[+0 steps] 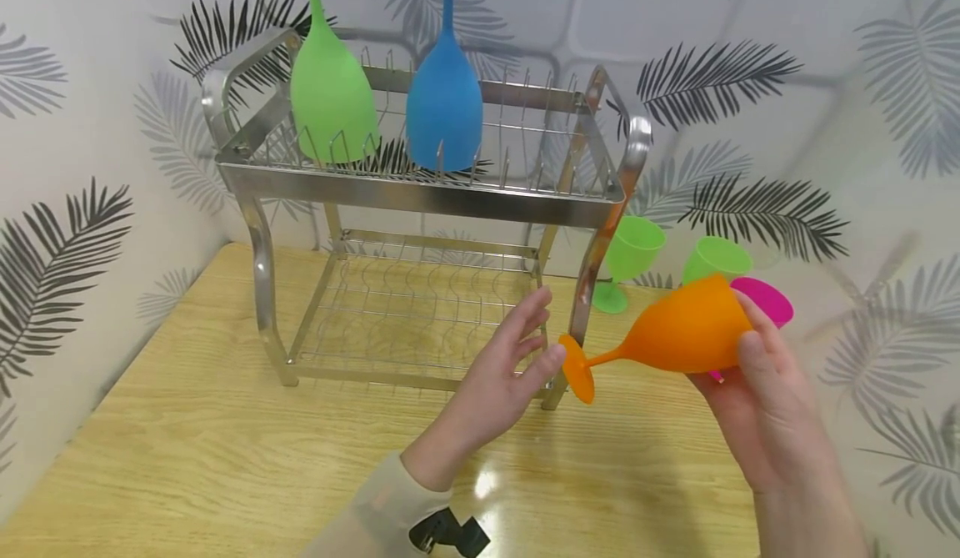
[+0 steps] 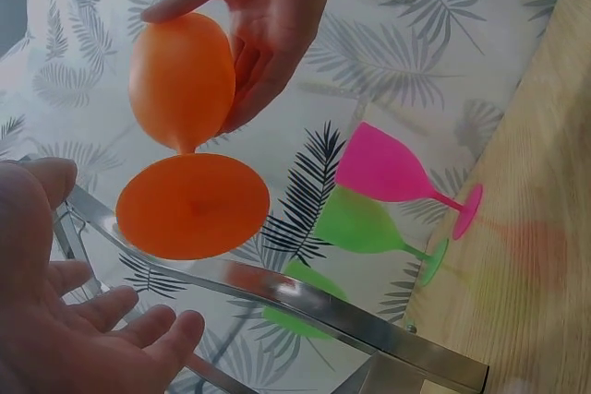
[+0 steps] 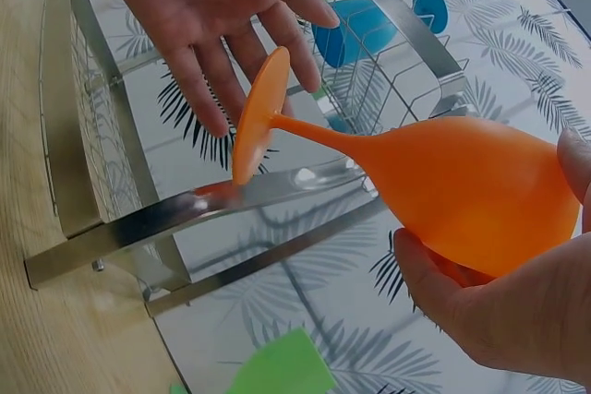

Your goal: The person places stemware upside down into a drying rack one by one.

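Note:
An orange wine glass (image 1: 686,329) is tipped on its side in the air, gripped around the bowl near its rim by my right hand (image 1: 772,391). Its round foot (image 1: 577,369) points left, toward my left hand (image 1: 510,366), whose fingers are spread and hold nothing. In the left wrist view the foot (image 2: 192,207) hangs beyond the left fingertips. Behind the hands stands a two-tier metal dish rack (image 1: 420,195). On its upper tier a green wine glass (image 1: 333,95) and a blue wine glass (image 1: 446,103) rest upside down.
Right of the rack, two green glasses (image 1: 633,249) (image 1: 716,258) and a pink glass (image 1: 765,299) stand upright on the wooden table (image 1: 225,458). The rack's lower tier (image 1: 420,308) is wire. A leaf-patterned wall (image 1: 750,7) rises behind.

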Demonstrator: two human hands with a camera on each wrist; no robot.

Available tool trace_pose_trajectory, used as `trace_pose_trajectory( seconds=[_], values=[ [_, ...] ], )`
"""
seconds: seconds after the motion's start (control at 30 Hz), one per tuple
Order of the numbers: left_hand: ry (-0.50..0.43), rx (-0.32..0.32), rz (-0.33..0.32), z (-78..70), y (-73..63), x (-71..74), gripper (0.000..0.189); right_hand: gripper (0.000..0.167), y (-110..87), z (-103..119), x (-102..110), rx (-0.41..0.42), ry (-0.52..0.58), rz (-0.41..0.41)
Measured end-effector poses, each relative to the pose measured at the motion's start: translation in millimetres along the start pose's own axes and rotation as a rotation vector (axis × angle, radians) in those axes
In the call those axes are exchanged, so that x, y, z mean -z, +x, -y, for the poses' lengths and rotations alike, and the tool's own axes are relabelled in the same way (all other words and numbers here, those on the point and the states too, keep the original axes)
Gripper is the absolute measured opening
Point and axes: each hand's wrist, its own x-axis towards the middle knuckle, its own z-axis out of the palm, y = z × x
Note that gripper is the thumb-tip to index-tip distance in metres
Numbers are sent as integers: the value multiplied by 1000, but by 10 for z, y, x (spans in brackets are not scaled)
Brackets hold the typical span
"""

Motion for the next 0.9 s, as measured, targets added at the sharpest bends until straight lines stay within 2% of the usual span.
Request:
trace_pose_trajectory(
  seconds=[0.23,0.37,0.53,0.63,0.9],
  values=[
    [-33,-38,26,33,-4,29,76,63,8,-27,-118,11,17,70],
    [-44,-66,41,50,-7,45,83,63,26,-59,-184,17,-8,75],
    [-70,-87,55,60,-28,69,91,62,34,-105,-262,14,75,58],
    [-83,-93,62,67,-38,87,95,61,33,-135,-300,24,89,36],
    [-106,-83,73,72,-69,143,102,53,45,-219,-294,13,217,87]
  ],
)
